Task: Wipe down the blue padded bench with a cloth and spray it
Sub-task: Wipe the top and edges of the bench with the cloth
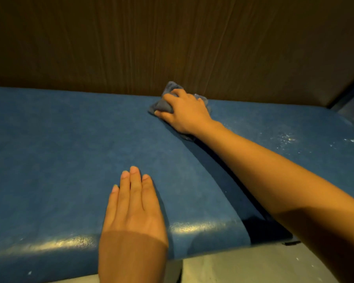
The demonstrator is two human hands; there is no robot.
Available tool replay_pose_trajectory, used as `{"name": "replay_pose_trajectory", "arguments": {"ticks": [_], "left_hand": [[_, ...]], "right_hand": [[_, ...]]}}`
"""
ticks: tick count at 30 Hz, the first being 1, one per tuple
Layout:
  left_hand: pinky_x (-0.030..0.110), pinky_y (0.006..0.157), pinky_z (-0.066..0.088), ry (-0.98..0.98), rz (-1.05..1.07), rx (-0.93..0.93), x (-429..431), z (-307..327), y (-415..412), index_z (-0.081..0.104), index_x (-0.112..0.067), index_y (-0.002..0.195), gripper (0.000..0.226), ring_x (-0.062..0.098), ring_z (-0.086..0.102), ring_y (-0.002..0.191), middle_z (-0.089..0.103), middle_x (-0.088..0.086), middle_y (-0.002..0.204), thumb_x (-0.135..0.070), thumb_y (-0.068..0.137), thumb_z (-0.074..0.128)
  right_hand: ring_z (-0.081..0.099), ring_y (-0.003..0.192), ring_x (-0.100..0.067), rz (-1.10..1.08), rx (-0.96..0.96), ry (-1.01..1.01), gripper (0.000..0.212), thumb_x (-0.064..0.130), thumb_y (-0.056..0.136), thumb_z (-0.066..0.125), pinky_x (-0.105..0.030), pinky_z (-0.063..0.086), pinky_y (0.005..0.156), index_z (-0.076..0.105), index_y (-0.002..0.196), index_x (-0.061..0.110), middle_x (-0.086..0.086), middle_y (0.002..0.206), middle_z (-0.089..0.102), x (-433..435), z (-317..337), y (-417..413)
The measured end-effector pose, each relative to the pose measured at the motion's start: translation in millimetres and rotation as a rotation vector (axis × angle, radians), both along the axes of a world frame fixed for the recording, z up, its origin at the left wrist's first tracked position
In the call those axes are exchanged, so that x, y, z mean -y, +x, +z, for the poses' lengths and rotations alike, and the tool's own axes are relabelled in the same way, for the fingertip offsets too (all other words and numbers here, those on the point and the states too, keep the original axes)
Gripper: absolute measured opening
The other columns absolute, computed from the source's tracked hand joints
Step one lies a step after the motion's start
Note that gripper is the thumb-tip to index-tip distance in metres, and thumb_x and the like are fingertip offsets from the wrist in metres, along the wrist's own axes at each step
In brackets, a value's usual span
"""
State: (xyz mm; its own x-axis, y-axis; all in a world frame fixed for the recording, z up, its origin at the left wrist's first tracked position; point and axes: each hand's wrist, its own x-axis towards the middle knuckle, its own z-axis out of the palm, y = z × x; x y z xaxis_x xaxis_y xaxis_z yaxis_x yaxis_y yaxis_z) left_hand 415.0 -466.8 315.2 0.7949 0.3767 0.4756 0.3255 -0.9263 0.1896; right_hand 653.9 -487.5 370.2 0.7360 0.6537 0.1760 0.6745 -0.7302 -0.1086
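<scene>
The blue padded bench (pixel 59 139) fills the view from left to right, with a dark seam running between two cushions. At its far edge by the wall, my right hand (pixel 185 112) presses a bunched grey-blue cloth (pixel 164 104) onto the padding over the seam. My left hand (pixel 133 203) lies flat on the near cushion, fingers together and holding nothing. White droplets or specks (pixel 284 138) dot the right cushion. No spray bottle is in view.
A brown wood-grain wall (pixel 151 41) rises directly behind the bench. Pale floor (pixel 243 268) shows below the bench's front edge at lower right. A dark frame edge (pixel 347 92) stands at the far right.
</scene>
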Motion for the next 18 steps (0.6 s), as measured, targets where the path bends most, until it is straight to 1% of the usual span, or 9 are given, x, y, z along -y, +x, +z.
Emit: {"name": "replay_pose_trajectory", "arguments": {"ticks": [2,4,6,9,12,16,17,18], "left_hand": [[0.039,0.105,0.023,-0.001,-0.007,0.01,-1.2,-1.1,-0.4,0.066,0.016,0.104,0.042,0.052,0.061,0.102,0.063,0.036,0.114,0.004,0.07,0.044],[0.033,0.109,0.015,-0.017,-0.009,0.017,-2.2,-1.5,-0.8,0.065,0.017,0.105,0.042,0.052,0.06,0.104,0.062,0.036,0.115,0.007,0.07,0.046],[0.03,0.111,0.011,-0.033,-0.014,0.005,-2.7,-0.7,0.0,0.065,0.017,0.105,0.043,0.053,0.06,0.104,0.062,0.037,0.115,0.005,0.071,0.041],[0.023,0.115,0.002,-0.069,-0.017,-0.034,-3.1,2.4,3.1,0.065,0.017,0.103,0.048,0.052,0.062,0.101,0.063,0.036,0.113,0.001,0.071,0.033],[0.019,0.115,-0.005,-0.094,-0.019,-0.066,-3.1,4.8,5.9,0.066,0.018,0.101,0.051,0.052,0.063,0.099,0.064,0.036,0.11,-0.003,0.07,0.032],[0.019,0.116,-0.007,-0.083,-0.007,-0.053,-2.2,4.8,6.7,0.065,0.019,0.1,0.051,0.054,0.062,0.099,0.064,0.038,0.11,-0.005,0.069,0.032],[0.022,0.116,-0.004,-0.071,-0.002,-0.048,-2.0,4.6,6.8,0.065,0.019,0.1,0.052,0.055,0.062,0.099,0.064,0.039,0.109,-0.004,0.069,0.031],[0.03,0.115,0.004,-0.057,0.0,-0.05,-2.0,4.4,6.8,0.065,0.019,0.099,0.052,0.055,0.062,0.098,0.064,0.039,0.109,-0.004,0.069,0.031]], "right_hand": [[0.05,0.119,-0.036,-0.069,-0.02,0.0,0.045,0.059,0.086,0.043,-0.05,0.038,0.094,0.054,0.116,0.027,-0.01,0.135,0.048,5.0,0.9,16.8],[0.051,0.117,-0.037,-0.118,-0.03,0.0,0.045,0.059,0.087,0.042,-0.051,0.041,0.094,0.053,0.115,0.026,-0.012,0.134,0.047,12.2,1.5,25.5],[0.051,0.116,-0.038,-0.133,-0.019,-0.001,0.045,0.058,0.088,0.042,-0.052,0.041,0.094,0.053,0.116,0.025,-0.013,0.134,0.047,18.3,0.5,25.1],[0.048,0.118,-0.037,-0.137,-0.015,-0.013,0.045,0.058,0.088,0.043,-0.052,0.04,0.095,0.053,0.117,0.025,-0.012,0.135,0.046,29.2,0.2,7.9],[0.048,0.119,-0.033,-0.097,0.001,-0.018,0.045,0.06,0.087,0.042,-0.048,0.036,0.096,0.055,0.112,0.026,-0.009,0.132,0.047,49.0,-0.3,-22.7],[0.048,0.118,-0.029,-0.038,-0.002,-0.007,0.047,0.063,0.084,0.039,-0.048,0.032,0.096,0.057,0.108,0.027,-0.004,0.129,0.049,72.7,-0.8,-74.1],[0.048,0.117,-0.029,-0.026,-0.005,-0.005,0.05,0.065,0.082,0.036,-0.049,0.032,0.097,0.057,0.108,0.028,-0.003,0.128,0.05,77.3,-0.2,-86.5],[0.048,0.117,-0.029,-0.013,-0.008,-0.001,0.052,0.065,0.081,0.033,-0.051,0.033,0.098,0.058,0.107,0.028,-0.003,0.127,0.051,82.0,0.8,-97.9]]}}
